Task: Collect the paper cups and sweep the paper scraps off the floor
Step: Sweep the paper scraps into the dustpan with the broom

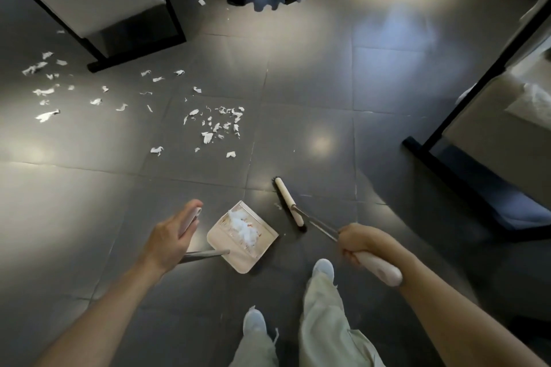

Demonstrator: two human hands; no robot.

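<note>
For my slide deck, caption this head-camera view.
Left hand holds a part-filled dustpan, right hand grips the broom; paper scraps litter the floor.

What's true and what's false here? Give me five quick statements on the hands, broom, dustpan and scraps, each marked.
1. The right hand grips the broom by its handle. True.
2. The dustpan is empty. False: a white pile of swept-up paper lies in it.
3. The left hand holds the dustpan's long handle. True.
4. The floor is free of paper. False: many paper scraps lie scattered ahead and to the left.
5. The broom's head sits inside the dustpan. False: it is beside the dustpan, apart from it.
</note>
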